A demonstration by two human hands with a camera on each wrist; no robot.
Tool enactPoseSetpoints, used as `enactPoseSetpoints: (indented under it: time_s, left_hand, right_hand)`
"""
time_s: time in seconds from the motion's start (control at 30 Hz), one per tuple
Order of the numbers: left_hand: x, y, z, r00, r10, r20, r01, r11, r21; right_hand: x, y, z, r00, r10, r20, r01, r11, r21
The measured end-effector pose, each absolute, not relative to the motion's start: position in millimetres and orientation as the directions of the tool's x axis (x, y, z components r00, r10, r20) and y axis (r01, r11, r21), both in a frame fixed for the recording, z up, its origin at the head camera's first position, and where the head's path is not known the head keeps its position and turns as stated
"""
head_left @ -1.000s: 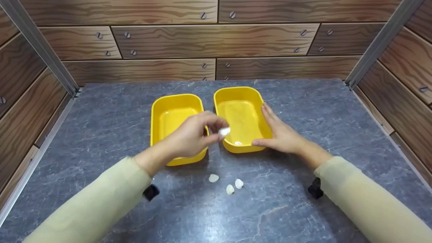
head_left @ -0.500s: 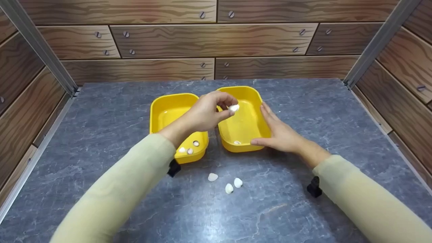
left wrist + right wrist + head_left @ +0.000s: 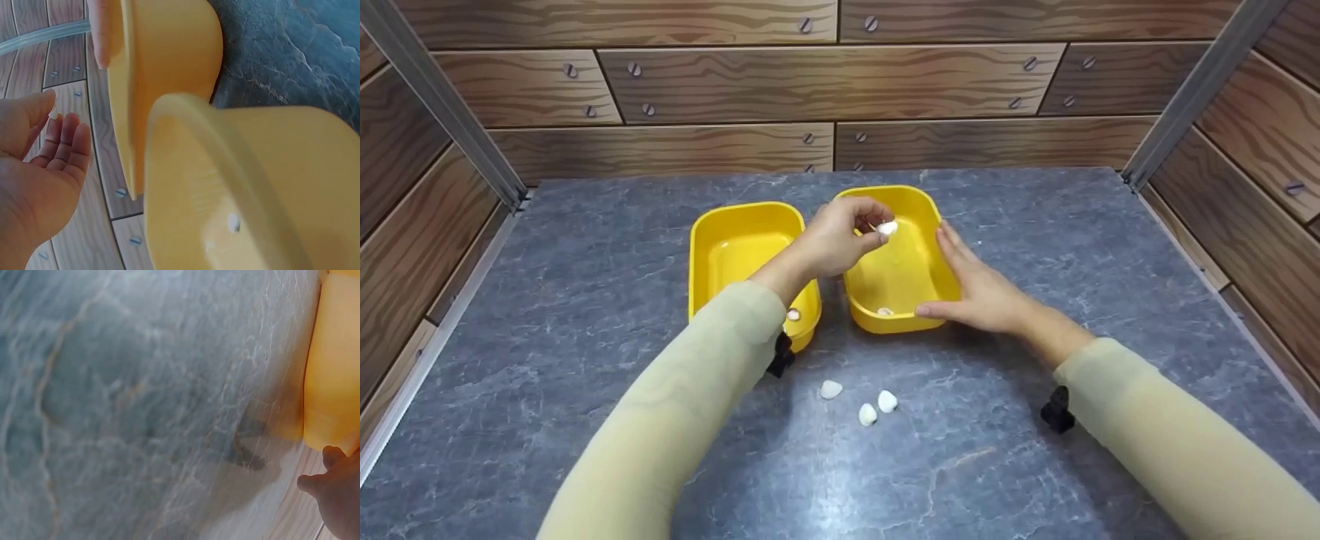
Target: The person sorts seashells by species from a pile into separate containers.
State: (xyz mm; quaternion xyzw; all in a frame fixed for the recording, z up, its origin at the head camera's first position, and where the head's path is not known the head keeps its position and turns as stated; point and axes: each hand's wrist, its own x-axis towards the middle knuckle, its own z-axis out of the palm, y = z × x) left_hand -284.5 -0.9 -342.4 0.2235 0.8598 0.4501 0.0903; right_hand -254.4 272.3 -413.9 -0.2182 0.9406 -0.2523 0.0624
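My left hand (image 3: pixel 836 238) pinches a small white seashell (image 3: pixel 888 227) between thumb and fingers, above the right yellow bin (image 3: pixel 911 266). In the left wrist view the held shell (image 3: pixel 53 114) looks ribbed, with the other fingers loosely bent below it. My right hand (image 3: pixel 994 298) rests against that bin's right side, its fingers along the wall and its thumb at the near rim. One white shell (image 3: pixel 884 311) lies inside, by the near wall. Beneath my left forearm stands the left yellow bin (image 3: pixel 739 217); a shell (image 3: pixel 793 315) shows in it, and the sleeve hides part of its floor.
Three white shells lie on the grey marbled table in front of the bins: a left one (image 3: pixel 831 388), a right one (image 3: pixel 887 401) and a nearer one (image 3: pixel 868 415). Wood-patterned walls (image 3: pixel 832 82) enclose the back and sides.
My left hand has carried the pinched shell from the gap between the bins forward and right, over the right bin. The right hand keeps its place on the bin.
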Motion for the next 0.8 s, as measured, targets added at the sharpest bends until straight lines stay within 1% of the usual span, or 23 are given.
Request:
enactPoseSetpoints:
  time_s: [0.17, 0.4, 0.6, 0.8]
  left_hand:
    - [-290, 5, -352, -0.882, 0.469, 0.029, 0.293, 0.502, 0.814]
    - [-293, 10, -358, -0.909, 0.417, -0.010, 0.230, 0.520, 0.823]
    - [-292, 11, -360, -0.915, 0.402, 0.008, 0.237, 0.524, 0.818]
    - [-286, 5, -354, -0.910, 0.412, 0.046, 0.263, 0.489, 0.832]
  right_hand:
    - [-254, 272, -414, -0.897, -0.442, 0.000, -0.382, 0.775, -0.504]
    - [-254, 271, -413, -0.900, -0.436, -0.006, -0.375, 0.780, -0.501]
    - [-254, 271, -413, -0.901, -0.435, -0.007, -0.372, 0.778, -0.506]
    - [-254, 271, -413, -0.900, -0.436, -0.005, -0.374, 0.777, -0.506]
